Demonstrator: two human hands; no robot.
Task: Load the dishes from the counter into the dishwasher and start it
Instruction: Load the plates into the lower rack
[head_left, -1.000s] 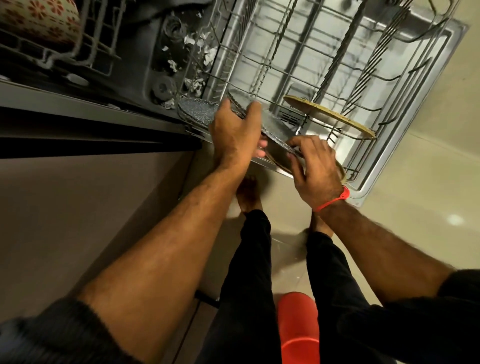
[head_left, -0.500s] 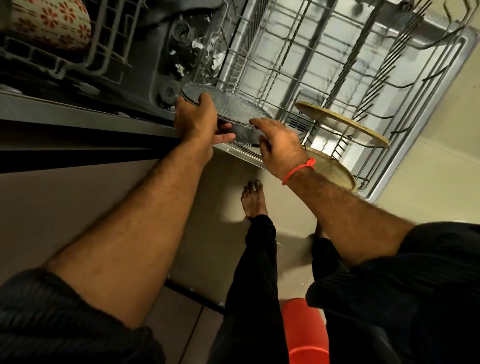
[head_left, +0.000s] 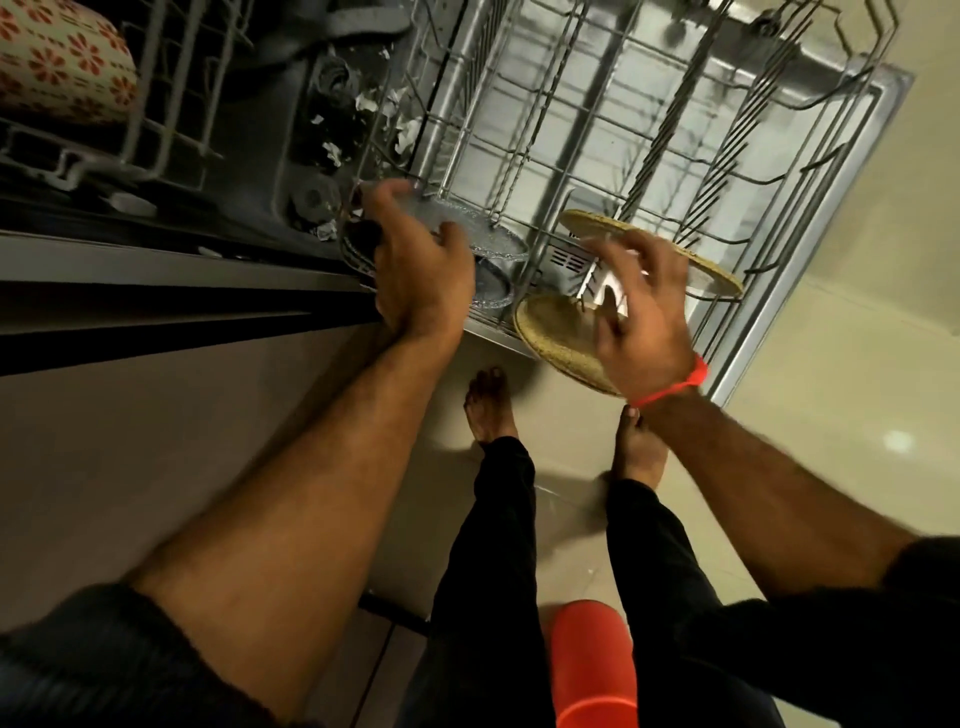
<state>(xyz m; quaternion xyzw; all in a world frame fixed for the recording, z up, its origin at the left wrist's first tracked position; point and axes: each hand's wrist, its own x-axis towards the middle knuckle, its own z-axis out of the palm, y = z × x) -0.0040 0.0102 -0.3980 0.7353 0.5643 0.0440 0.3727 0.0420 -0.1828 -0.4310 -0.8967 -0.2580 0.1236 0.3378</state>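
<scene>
left hand (head_left: 421, 275) is on the grey speckled plate (head_left: 480, 241) at the near-left corner of the lower rack (head_left: 649, 156) — fingers curled over the plate's left rim, gripping it. plate sits tilted among the rack wires, a second dark plate edge (head_left: 491, 291) just below it. right hand (head_left: 644, 317) hovers over the rack's near edge, fingers spread and holding nothing, blurred. two tan round plates — one (head_left: 670, 249) in the rack beyond the right hand, one (head_left: 558, 340) at the rack's near edge, partly hidden by that hand. red thread (head_left: 675, 387) on the right wrist. floral bowl (head_left: 62, 67) in the upper rack, top left. white debris bits (head_left: 363, 104) on the dishwasher floor. red cylinder (head_left: 592, 670) on the floor by the person's bare feet.
</scene>
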